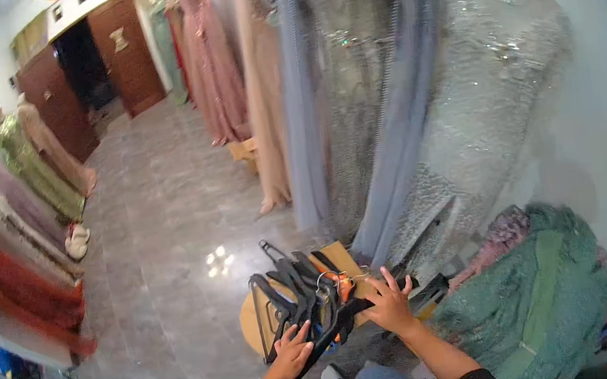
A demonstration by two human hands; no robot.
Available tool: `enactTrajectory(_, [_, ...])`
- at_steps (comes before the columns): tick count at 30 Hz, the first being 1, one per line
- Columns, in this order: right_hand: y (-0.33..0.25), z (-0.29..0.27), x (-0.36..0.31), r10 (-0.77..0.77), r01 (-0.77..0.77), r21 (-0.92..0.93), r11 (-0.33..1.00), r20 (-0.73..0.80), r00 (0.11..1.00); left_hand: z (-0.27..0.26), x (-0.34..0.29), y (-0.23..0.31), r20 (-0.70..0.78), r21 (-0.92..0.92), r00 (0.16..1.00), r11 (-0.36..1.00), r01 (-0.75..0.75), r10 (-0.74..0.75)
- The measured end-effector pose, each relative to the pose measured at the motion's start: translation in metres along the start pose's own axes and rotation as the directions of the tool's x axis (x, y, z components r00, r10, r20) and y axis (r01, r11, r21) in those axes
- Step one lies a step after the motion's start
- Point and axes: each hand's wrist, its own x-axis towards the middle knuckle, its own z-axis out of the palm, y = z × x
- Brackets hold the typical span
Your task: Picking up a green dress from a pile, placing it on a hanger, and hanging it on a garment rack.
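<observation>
Gowns (213, 69) line a showroom with a grey tiled floor (151, 205), a silver beaded gown (491, 72) standing at right above a heaped green garment (489, 311). On a round tan bench (250, 328) close to the person, a pile of black hangers (305, 292) lies overlapped around an orange item (344, 288). The left hand (290, 356) and right hand (392, 307) rest toward opposite ends of one black hanger (329, 343), fingers of both spread. The handling looks midway: the hangers are gathered, but the heap appears uneven, with hooks facing different ways. The near hanger's long axis slants from lower left to upper right; its hook's direction cannot be told.
</observation>
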Motion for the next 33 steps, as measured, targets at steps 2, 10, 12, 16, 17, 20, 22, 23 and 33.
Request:
enactTrajectory(2, [0.010, -0.026, -0.023, 0.070, -0.069, 0.014, 0.998, -0.058, 0.996, -0.003, 0.011, 0.014, 0.112, 0.022, 0.993, 0.999, -0.028, 0.026])
enactTrajectory(10, [0.051, -0.115, -0.153, 0.518, -0.550, 0.020, 0.835, -0.364, 0.774, 0.034, 0.068, 0.172, 0.134, 0.537, 0.937, 0.771, -0.343, 0.323])
enactTrajectory(12, [0.065, -0.133, -0.197, 0.603, -0.651, 0.031, 0.759, -0.413, 0.683, 0.066, 0.080, 0.203, 0.167, 0.541, 0.898, 0.724, -0.428, 0.407])
enactTrajectory(16, [0.094, -0.172, -0.291, 0.701, -0.782, 0.067, 0.620, -0.495, 0.513, 0.150, 0.089, 0.267, 0.265, 0.438, 0.778, 0.647, -0.624, 0.570])
enactTrajectory(17, [0.101, -0.188, -0.312, 0.738, -0.818, 0.055, 0.573, -0.468, 0.486, 0.172, 0.088, 0.281, 0.278, 0.415, 0.756, 0.636, -0.651, 0.593])
enactTrajectory(20, [0.115, -0.227, -0.375, 0.746, -0.869, 0.025, 0.495, -0.525, 0.410, 0.236, 0.080, 0.321, 0.274, 0.371, 0.714, 0.614, -0.697, 0.644])
enactTrajectory(22, [0.126, -0.245, -0.414, 0.767, -0.899, -0.020, 0.438, -0.512, 0.385, 0.269, 0.076, 0.345, 0.236, 0.376, 0.679, 0.579, -0.724, 0.696])
enactTrajectory(23, [0.132, -0.253, -0.431, 0.767, -0.906, -0.041, 0.421, -0.517, 0.380, 0.283, 0.078, 0.352, 0.232, 0.338, 0.663, 0.581, -0.741, 0.712])
enactTrajectory(33, [0.164, -0.280, -0.514, 0.744, -0.900, -0.054, 0.433, -0.543, 0.391, 0.346, 0.066, 0.408, 0.157, 0.223, 0.704, 0.669, -0.709, 0.693])
